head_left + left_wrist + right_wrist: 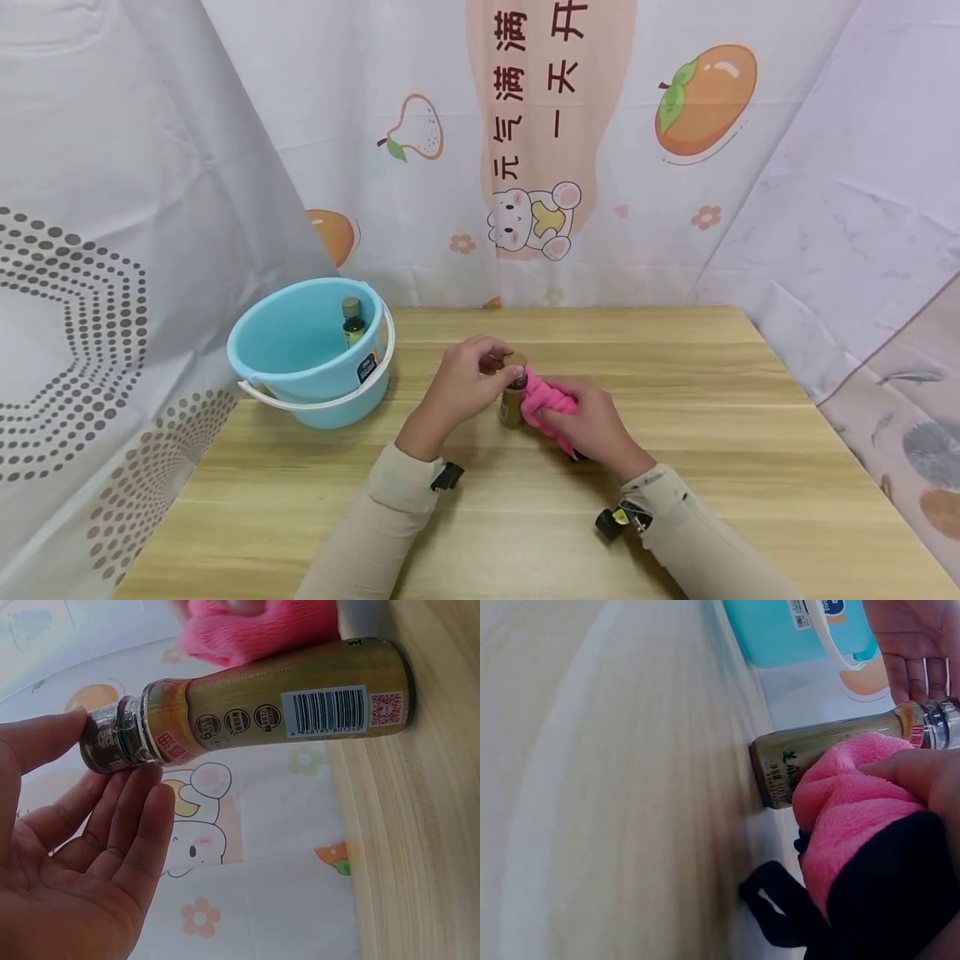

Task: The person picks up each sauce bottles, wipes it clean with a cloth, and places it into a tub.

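Note:
A glass bottle point(247, 709) with a brown cap and a barcode label stands upright on the table. My left hand point(468, 383) pinches its cap point(105, 739) between thumb and fingers. In my right hand point(596, 421) is a bunched pink cloth point(547, 408), which lies against the bottle's side. The right wrist view shows the cloth point(855, 802) touching the bottle point(817, 750) below its neck, with a black strap point(776, 907) hanging beside it.
A light blue bucket point(326, 400) with a white handle stands at the back left of the wooden table point(675, 375). Inside it is another bottle point(352, 321) with a brown cap. A printed curtain point(450, 192) hangs behind the table.

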Tool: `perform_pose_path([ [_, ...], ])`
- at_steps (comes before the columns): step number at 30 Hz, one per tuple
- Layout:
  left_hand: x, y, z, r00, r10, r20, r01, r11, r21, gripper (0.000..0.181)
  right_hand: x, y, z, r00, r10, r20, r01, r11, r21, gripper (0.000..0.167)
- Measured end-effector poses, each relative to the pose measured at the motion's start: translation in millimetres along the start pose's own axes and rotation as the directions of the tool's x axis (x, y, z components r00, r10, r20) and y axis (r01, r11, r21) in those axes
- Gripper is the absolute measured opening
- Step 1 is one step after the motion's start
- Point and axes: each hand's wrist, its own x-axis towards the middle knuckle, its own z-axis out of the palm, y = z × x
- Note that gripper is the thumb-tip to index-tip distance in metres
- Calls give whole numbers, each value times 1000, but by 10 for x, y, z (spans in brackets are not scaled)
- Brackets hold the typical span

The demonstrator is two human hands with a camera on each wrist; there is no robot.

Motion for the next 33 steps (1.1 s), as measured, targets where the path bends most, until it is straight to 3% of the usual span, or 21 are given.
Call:
perform_pose_path([
  [7, -58, -29, -8, 1000, -11, 12, 11, 1000, 2, 29, -35, 49, 54, 998, 44, 38, -40, 995, -92, 40],
  [12, -53, -39, -2, 1000, -9, 14, 9, 1000, 10, 31, -41, 50, 53, 997, 61, 42, -57, 995, -82, 41],
  [25, 22, -2, -25, 1000, 11, 21, -11, 1000, 3, 30, -14, -93, -63, 998, 26, -63, -22, 998, 53, 38],
  [33, 12, -11, -26, 1000, 10, 30, -10, 1000, -2, 32, -42, -168, -105, 987, -33, -158, 50, 993, 103, 44],
])
